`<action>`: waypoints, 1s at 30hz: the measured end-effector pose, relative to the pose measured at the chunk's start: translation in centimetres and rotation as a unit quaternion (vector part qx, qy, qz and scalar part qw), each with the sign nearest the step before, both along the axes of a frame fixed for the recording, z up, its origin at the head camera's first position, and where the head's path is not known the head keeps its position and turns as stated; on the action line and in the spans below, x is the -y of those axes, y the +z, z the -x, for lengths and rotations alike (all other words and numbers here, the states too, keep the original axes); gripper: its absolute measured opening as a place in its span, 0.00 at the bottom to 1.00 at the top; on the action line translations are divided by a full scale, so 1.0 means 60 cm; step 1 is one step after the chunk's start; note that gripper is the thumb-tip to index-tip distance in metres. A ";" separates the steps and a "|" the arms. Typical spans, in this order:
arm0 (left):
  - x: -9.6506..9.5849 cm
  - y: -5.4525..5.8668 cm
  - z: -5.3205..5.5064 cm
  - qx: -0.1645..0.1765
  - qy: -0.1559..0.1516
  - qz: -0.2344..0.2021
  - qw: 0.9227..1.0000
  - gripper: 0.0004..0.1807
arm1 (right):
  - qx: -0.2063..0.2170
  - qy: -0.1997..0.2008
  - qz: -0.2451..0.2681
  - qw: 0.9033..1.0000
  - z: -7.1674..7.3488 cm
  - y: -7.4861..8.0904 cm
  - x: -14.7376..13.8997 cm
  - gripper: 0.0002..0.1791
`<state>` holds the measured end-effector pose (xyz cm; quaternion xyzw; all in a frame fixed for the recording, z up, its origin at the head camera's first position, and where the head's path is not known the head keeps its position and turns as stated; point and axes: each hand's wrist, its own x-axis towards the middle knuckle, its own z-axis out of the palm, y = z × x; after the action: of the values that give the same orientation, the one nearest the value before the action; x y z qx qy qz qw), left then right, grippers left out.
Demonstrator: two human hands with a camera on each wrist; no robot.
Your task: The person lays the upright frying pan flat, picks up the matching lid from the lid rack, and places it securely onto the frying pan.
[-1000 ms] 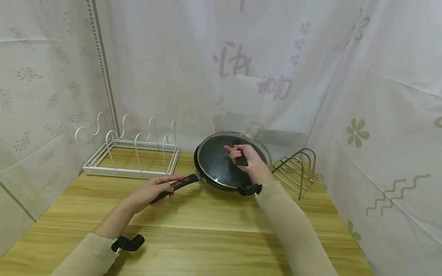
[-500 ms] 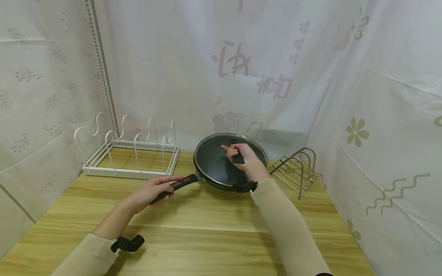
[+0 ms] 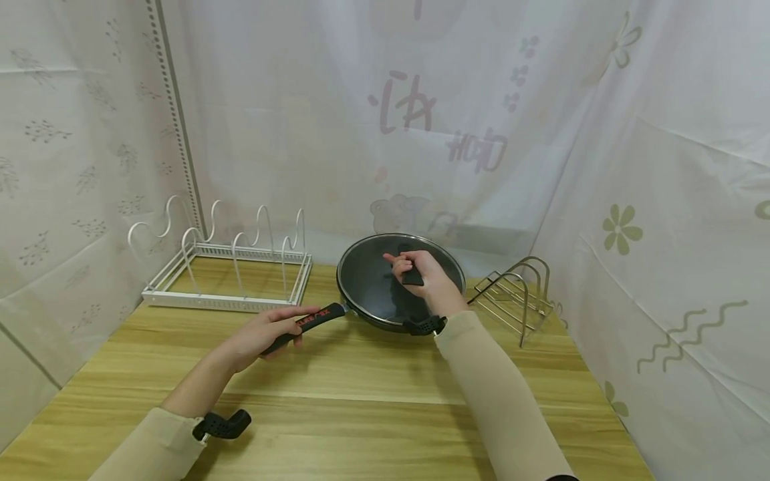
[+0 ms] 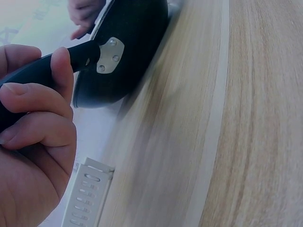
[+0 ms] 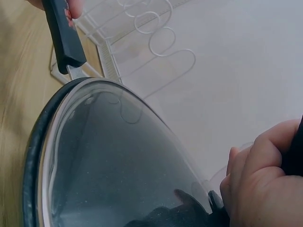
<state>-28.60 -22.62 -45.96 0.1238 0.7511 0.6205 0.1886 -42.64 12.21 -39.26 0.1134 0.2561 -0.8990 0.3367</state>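
A dark frying pan [image 4: 128, 52] stands on the wooden table toward the back, its black handle [image 3: 325, 316] pointing to the front left. My left hand [image 3: 269, 336] grips that handle, fingers curled round it in the left wrist view [image 4: 42, 113]. On the pan lies a round glass lid [image 3: 375, 280] with a metal rim, seated along the pan's edge. My right hand [image 3: 424, 274] grips the lid's black knob [image 3: 412, 275], with the index finger pointing out to the left. In the right wrist view, the glass [image 5: 113, 161] reflects the hand.
A white wire rack [image 3: 228, 304] with upright loops stands at the back left. Close to the pan's right side is a smaller metal rack [image 3: 525, 307]. Printed white curtains [image 3: 301, 133] hang behind and on both sides of the table [image 3: 337, 427].
My right hand has moved the lid slightly left and down, so its rim now lines up with the pan's. The left hand has stayed on the pan handle.
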 end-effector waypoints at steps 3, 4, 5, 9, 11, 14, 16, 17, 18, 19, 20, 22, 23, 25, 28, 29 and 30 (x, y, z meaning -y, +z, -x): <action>-0.001 0.001 -0.001 0.002 0.001 -0.001 1.000 0.33 | 0.000 0.002 0.003 1.000 -0.001 -0.002 -0.001 0.30; -0.002 0.002 -0.002 0.002 0.001 -0.001 1.000 0.33 | 0.001 0.000 0.004 1.000 -0.002 -0.002 -0.001 0.30; -0.002 0.003 -0.002 0.001 0.000 -0.002 1.000 0.33 | 0.002 -0.003 0.005 1.000 -0.002 -0.002 -0.001 0.30; -0.003 0.007 -0.006 -0.001 -0.002 -0.002 1.000 0.33 | 0.007 -0.019 0.005 1.000 -0.004 -0.003 0.001 0.28; -0.003 0.008 -0.007 0.000 0.001 -0.001 1.000 0.33 | 0.008 -0.025 0.004 1.000 -0.003 -0.004 0.003 0.28; -0.003 0.009 -0.006 0.002 0.004 0.002 1.000 0.33 | 0.004 -0.029 -0.004 1.000 -0.001 -0.005 0.005 0.29; -0.003 0.009 -0.005 0.003 0.003 0.002 1.000 0.34 | 0.002 -0.032 -0.013 0.999 0.000 -0.006 0.005 0.29; -0.003 0.009 -0.004 0.005 0.003 0.001 1.000 0.33 | -0.001 -0.033 -0.018 0.999 0.000 -0.006 0.005 0.30; -0.003 0.008 -0.003 0.005 0.001 0.001 1.000 0.33 | -0.005 -0.036 -0.025 0.999 0.000 -0.007 0.005 0.31; -0.003 0.008 -0.003 0.006 0.000 0.000 1.000 0.33 | -0.009 -0.039 -0.030 0.999 0.000 -0.008 0.005 0.32; -0.003 0.007 -0.002 0.005 -0.003 0.000 1.000 0.33 | -0.014 -0.042 -0.033 0.998 0.001 -0.009 0.004 0.33; -0.003 0.007 -0.001 0.004 -0.005 -0.002 1.000 0.33 | -0.020 -0.045 -0.037 0.998 0.001 -0.010 0.004 0.35; -0.003 0.007 -0.001 0.006 -0.004 -0.003 1.000 0.33 | -0.022 -0.047 -0.038 0.998 0.001 -0.011 0.004 0.36; -0.001 0.006 0.000 0.002 -0.008 -0.003 1.000 0.33 | -0.022 -0.049 -0.037 0.998 0.001 -0.012 0.006 0.36; 0.000 0.007 -0.001 -0.002 -0.012 -0.005 1.000 0.32 | -0.021 -0.058 -0.039 0.997 0.000 -0.013 0.009 0.37; 0.001 0.006 -0.001 -0.005 -0.014 -0.005 1.000 0.32 | -0.023 -0.061 -0.041 0.997 0.000 -0.013 0.010 0.37; 0.002 0.006 -0.001 -0.009 -0.017 -0.004 1.000 0.32 | -0.025 -0.063 -0.042 0.997 0.000 -0.014 0.011 0.38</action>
<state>-28.52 -22.71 -45.59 0.1429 0.7479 0.6191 0.1923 -42.65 11.53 -40.08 0.1210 0.2942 -0.9094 0.2678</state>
